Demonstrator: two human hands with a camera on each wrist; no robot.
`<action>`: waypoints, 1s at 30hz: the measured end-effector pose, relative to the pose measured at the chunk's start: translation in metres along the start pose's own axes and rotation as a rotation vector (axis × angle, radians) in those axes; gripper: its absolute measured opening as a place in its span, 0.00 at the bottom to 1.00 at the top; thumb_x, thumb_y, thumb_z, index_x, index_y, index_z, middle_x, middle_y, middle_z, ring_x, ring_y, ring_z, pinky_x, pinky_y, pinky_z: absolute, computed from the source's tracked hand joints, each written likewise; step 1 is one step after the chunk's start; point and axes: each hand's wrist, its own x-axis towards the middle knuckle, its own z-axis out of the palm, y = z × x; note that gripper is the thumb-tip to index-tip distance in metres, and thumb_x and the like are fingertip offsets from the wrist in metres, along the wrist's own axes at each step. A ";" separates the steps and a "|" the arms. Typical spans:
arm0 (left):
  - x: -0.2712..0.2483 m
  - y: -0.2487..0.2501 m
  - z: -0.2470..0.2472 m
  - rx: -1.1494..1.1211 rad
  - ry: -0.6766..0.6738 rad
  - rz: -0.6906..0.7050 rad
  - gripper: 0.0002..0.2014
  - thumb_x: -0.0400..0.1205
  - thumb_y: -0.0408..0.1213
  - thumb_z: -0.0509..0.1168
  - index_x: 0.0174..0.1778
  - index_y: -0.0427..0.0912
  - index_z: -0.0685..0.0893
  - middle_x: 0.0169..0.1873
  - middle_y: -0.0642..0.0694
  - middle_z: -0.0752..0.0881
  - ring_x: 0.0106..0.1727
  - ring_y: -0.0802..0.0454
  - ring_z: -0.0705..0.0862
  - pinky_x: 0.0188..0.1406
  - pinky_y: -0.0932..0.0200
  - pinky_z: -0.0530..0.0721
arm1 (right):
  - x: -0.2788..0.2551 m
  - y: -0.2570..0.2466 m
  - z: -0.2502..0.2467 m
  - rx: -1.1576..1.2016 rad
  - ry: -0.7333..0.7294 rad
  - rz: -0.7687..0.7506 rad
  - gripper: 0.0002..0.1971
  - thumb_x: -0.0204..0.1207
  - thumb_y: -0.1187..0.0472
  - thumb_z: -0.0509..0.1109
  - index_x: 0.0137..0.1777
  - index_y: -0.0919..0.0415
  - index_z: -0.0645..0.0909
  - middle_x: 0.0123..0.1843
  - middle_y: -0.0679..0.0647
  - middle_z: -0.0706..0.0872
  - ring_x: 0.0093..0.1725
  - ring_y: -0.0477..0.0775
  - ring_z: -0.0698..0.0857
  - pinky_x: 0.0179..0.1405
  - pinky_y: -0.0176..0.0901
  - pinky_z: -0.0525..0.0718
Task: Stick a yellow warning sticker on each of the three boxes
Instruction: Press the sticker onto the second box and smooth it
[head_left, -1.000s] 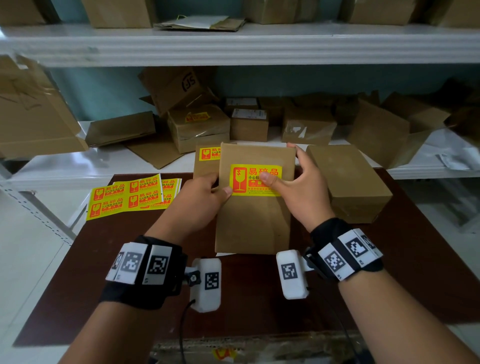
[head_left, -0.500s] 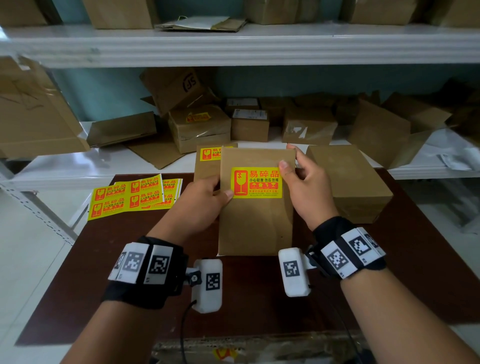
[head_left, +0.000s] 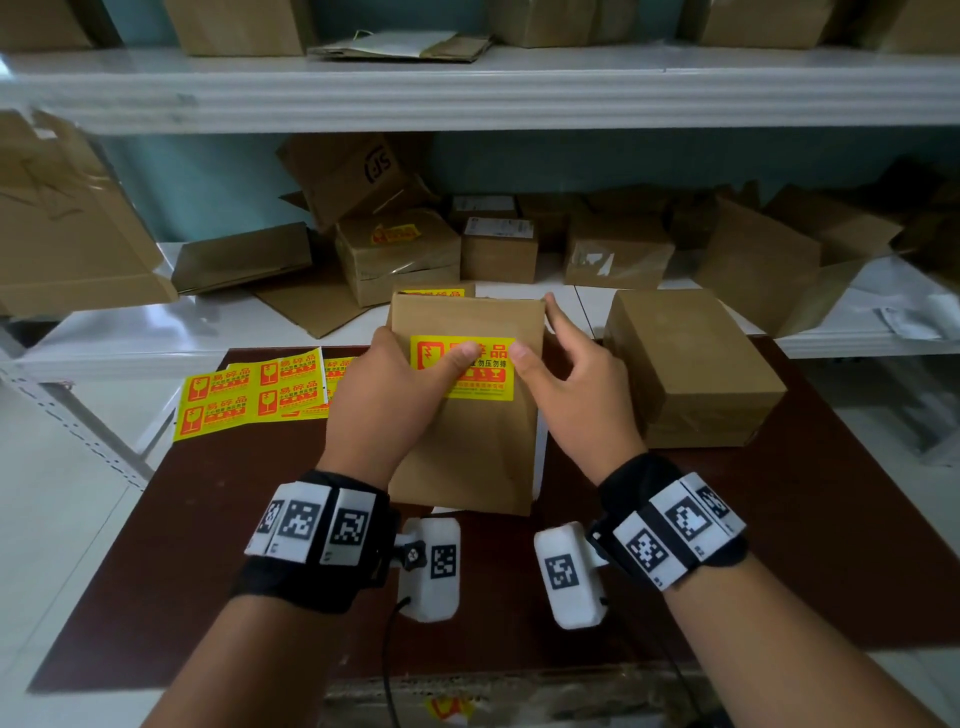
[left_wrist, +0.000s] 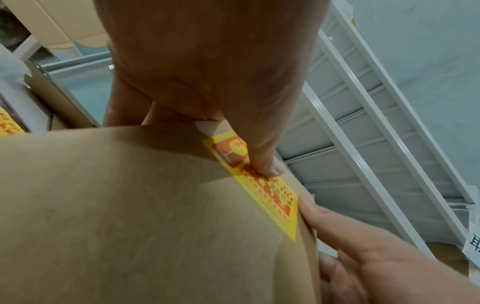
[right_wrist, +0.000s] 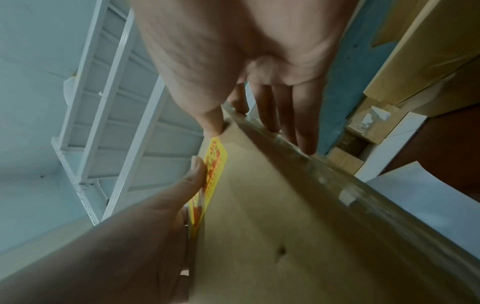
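A brown cardboard box (head_left: 462, 457) is held tilted up over the dark table (head_left: 831, 519), with a yellow warning sticker (head_left: 480, 387) on its upper face. My left hand (head_left: 382, 400) grips the box's left edge, its thumb (left_wrist: 262, 162) pressing on the sticker (left_wrist: 270, 193). My right hand (head_left: 576, 400) holds the right edge, thumb on the sticker's right end and fingers (right_wrist: 293, 123) along the side of the box (right_wrist: 259, 226). Behind it stands a second box (head_left: 434, 292) bearing a sticker. To the right lies a third box (head_left: 691, 364) with no sticker in sight.
A sheet of spare yellow stickers (head_left: 249, 389) lies at the table's left rear corner. A white backing paper (head_left: 540, 447) peeks out under the held box. White shelves (head_left: 467, 88) behind hold several cardboard boxes and flattened cartons.
My left thumb has slid from the box's left edge onto the sticker. My right thumb has moved from the sticker's middle to its right end. The box has shifted slightly left.
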 end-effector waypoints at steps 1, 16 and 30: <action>0.000 -0.001 0.000 0.008 0.013 0.006 0.36 0.73 0.74 0.62 0.59 0.43 0.77 0.45 0.49 0.84 0.48 0.46 0.84 0.43 0.47 0.83 | 0.000 0.001 0.001 0.008 0.000 0.001 0.36 0.82 0.44 0.70 0.87 0.47 0.62 0.63 0.32 0.79 0.65 0.35 0.81 0.66 0.36 0.83; 0.005 -0.014 0.013 -0.252 0.044 0.054 0.18 0.88 0.55 0.58 0.42 0.47 0.80 0.39 0.47 0.85 0.43 0.49 0.83 0.35 0.53 0.72 | 0.003 0.008 -0.002 -0.003 0.017 0.034 0.33 0.83 0.45 0.68 0.87 0.43 0.62 0.75 0.48 0.84 0.70 0.47 0.83 0.68 0.55 0.86; 0.009 -0.011 0.008 -0.285 -0.051 0.033 0.29 0.91 0.54 0.49 0.44 0.36 0.87 0.38 0.42 0.88 0.40 0.46 0.85 0.39 0.54 0.80 | 0.005 0.012 -0.011 0.080 0.019 0.064 0.32 0.84 0.50 0.69 0.86 0.48 0.65 0.77 0.47 0.82 0.73 0.41 0.80 0.73 0.44 0.82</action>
